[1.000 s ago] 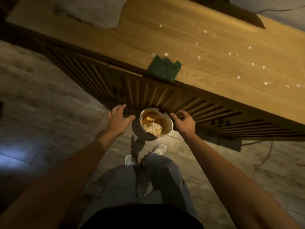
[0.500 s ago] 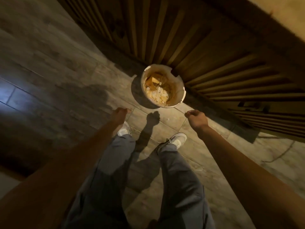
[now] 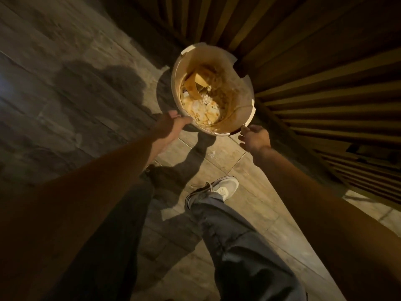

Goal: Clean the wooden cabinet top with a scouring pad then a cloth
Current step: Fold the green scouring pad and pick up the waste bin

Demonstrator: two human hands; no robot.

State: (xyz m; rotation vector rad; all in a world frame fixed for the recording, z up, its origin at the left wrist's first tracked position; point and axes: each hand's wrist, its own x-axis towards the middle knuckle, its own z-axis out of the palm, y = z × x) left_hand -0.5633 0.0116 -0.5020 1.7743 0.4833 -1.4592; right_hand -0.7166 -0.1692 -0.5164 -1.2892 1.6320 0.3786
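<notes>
Cabinet [image 3: 314,68]: only its slatted front shows; the top is now out of view as the head has dipped. The bin [image 3: 213,88] stands on the floor against it. A second ago both hands hung apart from it; now the left hand [image 3: 171,124] touches its rim, fingers together, and the right hand [image 3: 255,137], loosely curled, nearly touches. Likely lifting the bin for crumbs.

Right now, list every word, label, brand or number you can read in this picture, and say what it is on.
None can be read.
Round cream waste bin with torn paper scraps: no print shows.
White sneaker: no logo legible.
Slatted wooden cabinet front and grey floor tiles: unmarked.
</notes>
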